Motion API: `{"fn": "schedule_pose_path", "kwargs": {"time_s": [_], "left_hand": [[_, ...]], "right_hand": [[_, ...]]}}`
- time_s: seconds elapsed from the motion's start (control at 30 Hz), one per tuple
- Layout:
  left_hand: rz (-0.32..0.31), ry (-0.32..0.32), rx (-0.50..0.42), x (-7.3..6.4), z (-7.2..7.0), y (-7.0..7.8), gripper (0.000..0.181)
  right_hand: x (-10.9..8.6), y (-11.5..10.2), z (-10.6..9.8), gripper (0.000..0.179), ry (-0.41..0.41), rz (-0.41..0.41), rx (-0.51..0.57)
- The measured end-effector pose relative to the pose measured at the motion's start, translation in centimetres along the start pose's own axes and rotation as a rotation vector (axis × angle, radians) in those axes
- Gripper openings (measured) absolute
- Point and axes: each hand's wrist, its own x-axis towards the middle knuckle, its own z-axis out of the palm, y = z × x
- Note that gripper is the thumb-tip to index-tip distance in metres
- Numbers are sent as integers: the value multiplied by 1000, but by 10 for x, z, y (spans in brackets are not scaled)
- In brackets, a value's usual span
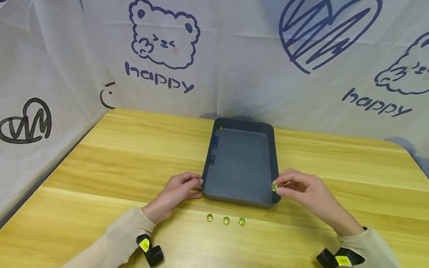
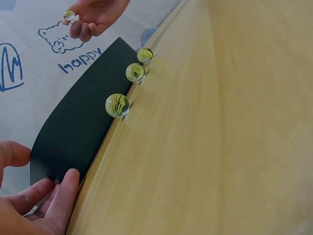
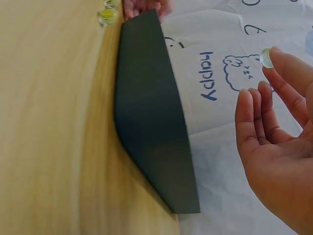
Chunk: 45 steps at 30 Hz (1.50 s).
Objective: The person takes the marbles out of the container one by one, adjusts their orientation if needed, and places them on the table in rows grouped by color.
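Observation:
A dark grey rectangular tray (image 1: 240, 163) lies on the wooden table. My left hand (image 1: 176, 192) holds it at the near left corner, fingertips and thumb against the wall. Over the near right rim, my right hand (image 1: 307, 190) pinches a clear yellow-green glass marble (image 1: 274, 187) between thumb and forefinger; its other fingers are loosely bent in the right wrist view. Along the tray's left wall lie several blue marbles (image 1: 215, 142), with one yellow-green marble (image 1: 220, 128) in the far left corner. Three yellow-green marbles (image 1: 226, 220) sit in a row before the tray's near side.
The light wooden table (image 1: 127, 154) extends to both sides of the tray. White cloth (image 1: 239, 71) with drawn bears, hearts and lettering hangs behind the table and along its left. Each wrist carries a black camera mount (image 1: 152, 251) over a beige sleeve.

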Motion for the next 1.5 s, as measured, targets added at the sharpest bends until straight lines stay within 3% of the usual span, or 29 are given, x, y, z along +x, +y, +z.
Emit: {"fn": "schedule_pose_path", "kwargs": {"time_s": [0.13,0.4,1.03,1.23,1.5], "left_hand": [[1,1,-1,1,0,0,32],[-3,0,0,0,-1,-1,31],[-1,-1,1,2,0,-1,30],[6,-14,1,3,0,0,31],[-3,-8,10,3,0,0,31]], "right_hand": [[-3,5,2,17,-11,-50,28],[-10,13,7,15,-56,-51,45],[-20,30,9,18,-162,-194,66],[-27,36,9,20,-161,-227,62],[-29,37,12,19,-186,-203,95]]}}
